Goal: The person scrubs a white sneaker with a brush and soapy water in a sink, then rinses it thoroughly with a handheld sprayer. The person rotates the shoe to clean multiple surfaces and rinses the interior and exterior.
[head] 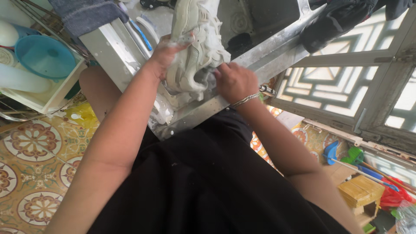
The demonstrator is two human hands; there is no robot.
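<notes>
A pale grey-white sneaker (197,41), wet and soapy, is held over the front edge of a steel sink (268,52). My left hand (167,54) grips its side, fingers wrapped around the upper. My right hand (234,80), with a thin chain bracelet on the wrist, is closed at the shoe's lower end; something small may be pressed against the shoe there, but my fingers hide it. Both forearms reach forward from a black garment.
A blue bowl (43,56) sits in a dish rack (56,97) at the left. A dark cloth (338,19) hangs over a window frame (368,91) at right. Patterned floor tiles (34,164), wooden blocks (359,190) and brushes (346,156) lie below.
</notes>
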